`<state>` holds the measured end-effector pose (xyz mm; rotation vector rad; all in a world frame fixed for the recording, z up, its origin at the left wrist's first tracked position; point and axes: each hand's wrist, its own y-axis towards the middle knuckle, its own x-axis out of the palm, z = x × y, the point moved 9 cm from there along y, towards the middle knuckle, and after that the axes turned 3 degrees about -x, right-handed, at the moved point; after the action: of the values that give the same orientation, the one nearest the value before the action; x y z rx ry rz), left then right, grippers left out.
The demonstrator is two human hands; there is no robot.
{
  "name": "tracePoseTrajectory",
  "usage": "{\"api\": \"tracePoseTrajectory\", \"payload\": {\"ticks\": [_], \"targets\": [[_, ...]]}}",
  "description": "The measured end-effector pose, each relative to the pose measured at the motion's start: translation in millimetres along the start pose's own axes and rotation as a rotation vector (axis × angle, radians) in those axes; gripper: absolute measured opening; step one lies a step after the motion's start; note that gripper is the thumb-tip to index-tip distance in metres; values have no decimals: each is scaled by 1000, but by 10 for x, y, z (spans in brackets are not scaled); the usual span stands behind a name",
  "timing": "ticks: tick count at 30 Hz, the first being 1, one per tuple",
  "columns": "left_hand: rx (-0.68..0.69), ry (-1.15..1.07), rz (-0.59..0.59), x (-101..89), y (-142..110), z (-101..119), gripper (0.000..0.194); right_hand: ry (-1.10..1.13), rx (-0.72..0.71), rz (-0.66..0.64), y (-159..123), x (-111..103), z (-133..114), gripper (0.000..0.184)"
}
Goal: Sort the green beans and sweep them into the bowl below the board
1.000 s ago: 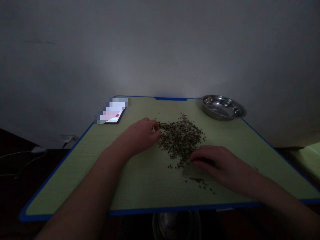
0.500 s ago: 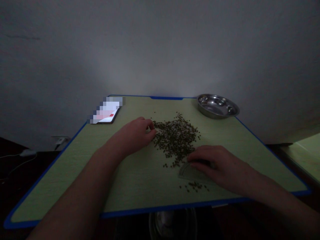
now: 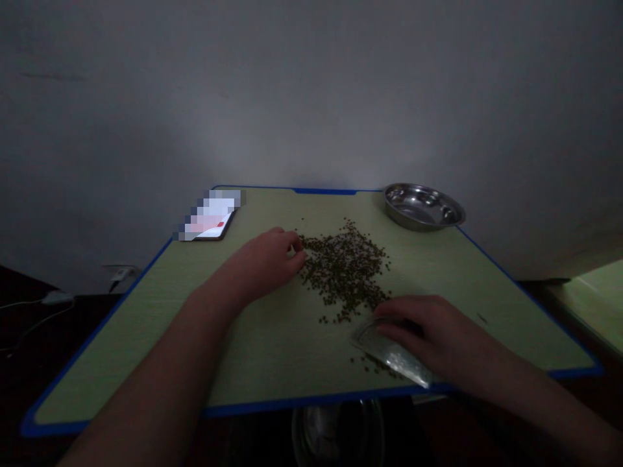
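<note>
A loose pile of small dark greenish-brown seeds (image 3: 343, 263) is spread over the middle of the pale green table. At the pile's left edge, my left hand (image 3: 280, 255) rests with thumb and forefinger curled together; whatever may be between their tips is too small to make out. My right hand (image 3: 418, 327) pinches a clear plastic protractor (image 3: 389, 350), half-round with a straight edge, at the pile's near right side. The protractor is tilted and its straight edge catches the light. Several stray seeds (image 3: 374, 364) lie under and beside that edge, partly covered.
A shallow steel bowl (image 3: 423, 207) stands at the table's far right corner. At the far left lies a phone (image 3: 209, 217) with a lit screen. The table (image 3: 272, 363) has a blue rim. Below its near edge shows a shiny round container (image 3: 335, 431). A wall rises behind.
My right hand has moved slightly toward me and tilted the protractor, bringing its straight edge over the stray seeds. My left hand stays at the pile's edge.
</note>
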<state>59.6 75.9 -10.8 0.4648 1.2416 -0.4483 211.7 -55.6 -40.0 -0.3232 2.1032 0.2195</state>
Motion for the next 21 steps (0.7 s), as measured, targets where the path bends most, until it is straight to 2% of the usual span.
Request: {"api": "tracePoseTrajectory", "payload": {"ticks": [6, 13, 21], "targets": [[-19, -6, 5, -9, -1, -5, 30, -4, -84, -19, 116, 52, -146, 15], [-14, -1, 1, -12, -6, 13, 29, 31, -195, -100, 211, 141, -339, 16], [-22, -2, -4, -20, -16, 11, 30, 53, -260, -165, 207, 182, -426, 14]]}}
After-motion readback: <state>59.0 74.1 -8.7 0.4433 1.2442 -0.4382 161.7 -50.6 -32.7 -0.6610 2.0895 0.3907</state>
